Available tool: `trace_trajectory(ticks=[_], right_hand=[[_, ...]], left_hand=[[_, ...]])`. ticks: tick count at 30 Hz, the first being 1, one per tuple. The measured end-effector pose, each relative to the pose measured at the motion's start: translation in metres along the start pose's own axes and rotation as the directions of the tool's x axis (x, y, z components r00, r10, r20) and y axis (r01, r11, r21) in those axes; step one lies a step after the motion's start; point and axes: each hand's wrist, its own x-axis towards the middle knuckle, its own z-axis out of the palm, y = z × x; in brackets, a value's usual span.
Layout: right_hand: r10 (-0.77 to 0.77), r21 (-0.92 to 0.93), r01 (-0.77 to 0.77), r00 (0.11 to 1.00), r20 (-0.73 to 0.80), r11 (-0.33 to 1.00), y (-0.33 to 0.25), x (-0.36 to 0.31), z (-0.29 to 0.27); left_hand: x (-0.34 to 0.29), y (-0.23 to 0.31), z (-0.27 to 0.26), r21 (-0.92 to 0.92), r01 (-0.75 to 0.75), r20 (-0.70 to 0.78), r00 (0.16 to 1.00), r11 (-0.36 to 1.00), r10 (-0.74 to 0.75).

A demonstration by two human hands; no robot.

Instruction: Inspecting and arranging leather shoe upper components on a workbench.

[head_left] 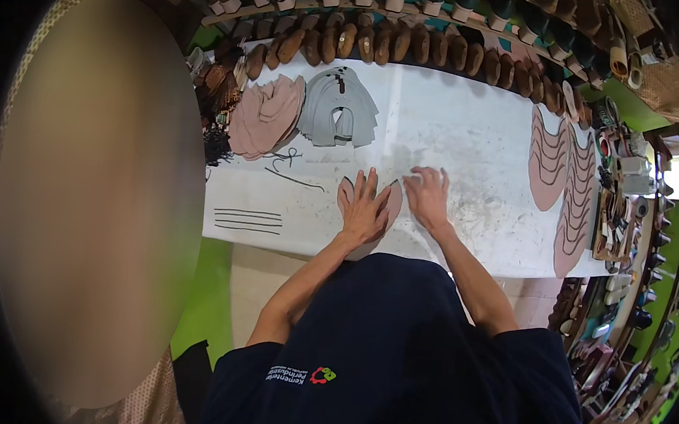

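Covering the pink piece lengthwise, your nearer left grip lay spread; your right grip, fingers parted, hung just right of it!

room opens between grey pieces and 2 pink rows.

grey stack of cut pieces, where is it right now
In the head view, the grey stack lies on the left half of the white table, toward its far edge, just right of the pink pile and beyond the left hand.
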Motion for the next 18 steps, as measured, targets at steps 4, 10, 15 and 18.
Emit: trace_trajectory(ticks=[4, 10, 15, 18], right_hand=[[-0.113, -0.047, 0.113, 0.994, 0.003, 0.992, -0.018, -0.014, 0.005], [-0.108, -0.083, 0.111, 0.993, 0.036, 0.990, -0.023, -0.020, 0.010], [-0.176, -0.061, 0.181, 0.982, 0.074, 0.982, -0.025, -0.031, 0.012], [-0.273, -0.052, 0.281, 0.954, 0.126, 0.958, -0.027, -0.039, 0.015]], left_hand=[[-0.005, 0.005, -0.009, -0.082, 0.073, 0.002, 0.997, 0.994, -0.073], [-0.043, -0.025, -0.022, -0.047, 0.194, -0.058, 0.979, 0.980, -0.197], [-0.066, -0.033, -0.026, -0.009, 0.193, -0.074, 0.978, 0.981, -0.193], [-0.069, -0.035, -0.026, 0.019, 0.166, -0.040, 0.985, 0.986, -0.166]])
